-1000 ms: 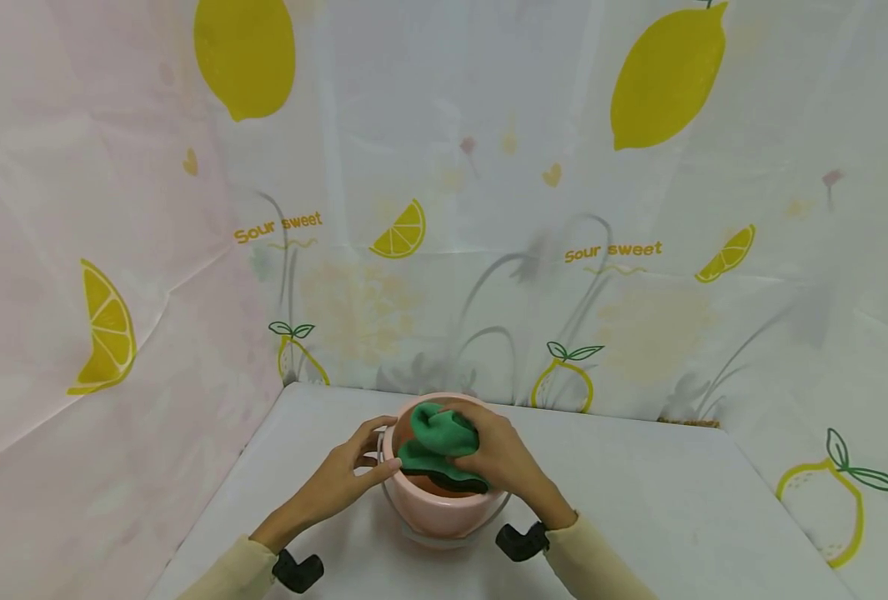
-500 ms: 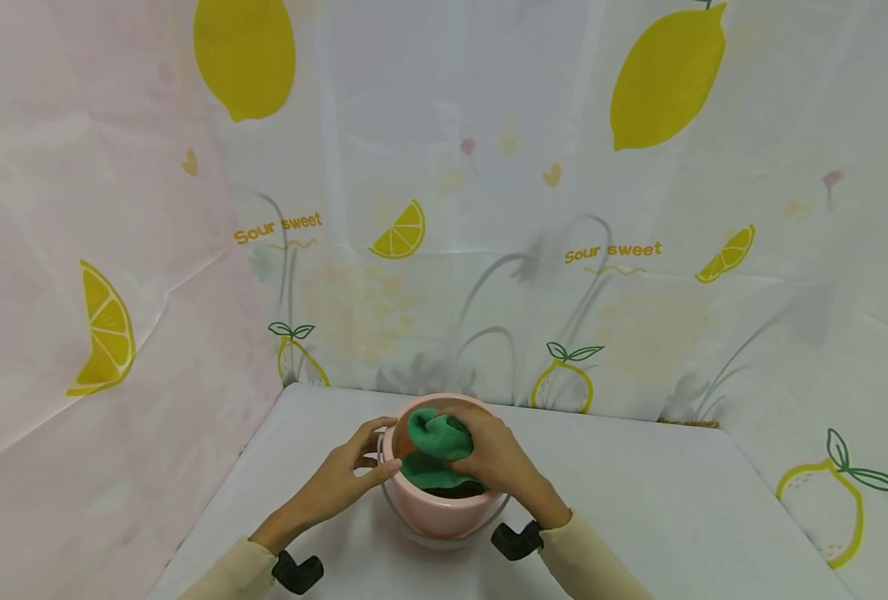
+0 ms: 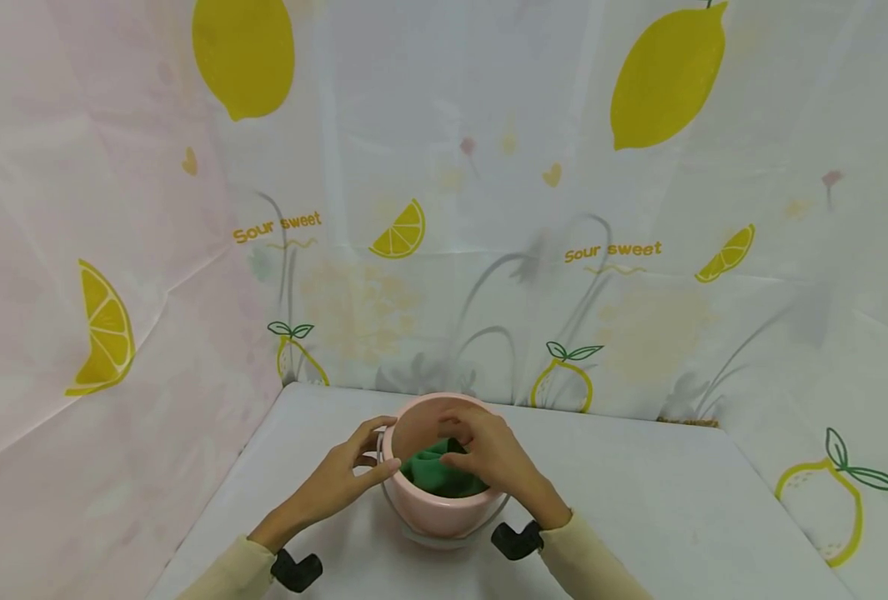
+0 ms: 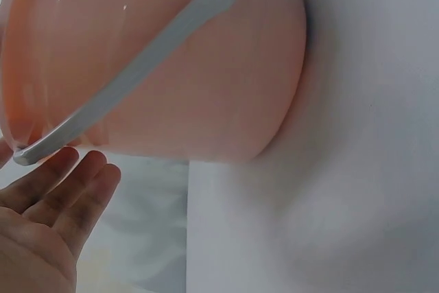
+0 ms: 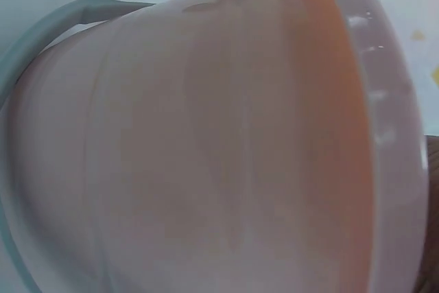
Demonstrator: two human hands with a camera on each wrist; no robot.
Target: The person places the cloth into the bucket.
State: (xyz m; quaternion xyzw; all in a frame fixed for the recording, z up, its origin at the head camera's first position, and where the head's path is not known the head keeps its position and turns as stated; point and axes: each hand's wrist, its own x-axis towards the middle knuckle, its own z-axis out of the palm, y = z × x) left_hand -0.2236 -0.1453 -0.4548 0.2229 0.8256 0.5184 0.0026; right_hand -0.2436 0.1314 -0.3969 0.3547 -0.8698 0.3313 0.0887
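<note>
A pink bucket (image 3: 447, 518) with a grey handle (image 4: 147, 60) stands upright on the table. Down inside it lies a crumpled green cloth (image 3: 436, 473), part of it dark and part hidden by the front rim. My right hand (image 3: 492, 450) is over the bucket's mouth, fingers spread and loosely bent above the cloth, gripping nothing. On the bucket's left side, my left hand (image 3: 342, 471) rests at the rim with thumb and fingers apart. Its straight fingers (image 4: 86, 193) lie beside the handle's end in the left wrist view. In the right wrist view the bucket wall (image 5: 206, 149) fills most of the picture.
The bucket stands on a white table (image 3: 639, 500). Close behind it hangs a lemon-printed sheet (image 3: 444, 317), which also covers both sides. Black wrist cameras (image 3: 519, 542) sit at both sleeves.
The green cloth has gone down into the bucket, and my right hand has let go of it, its fingers spreading. My left hand has stayed at the rim.
</note>
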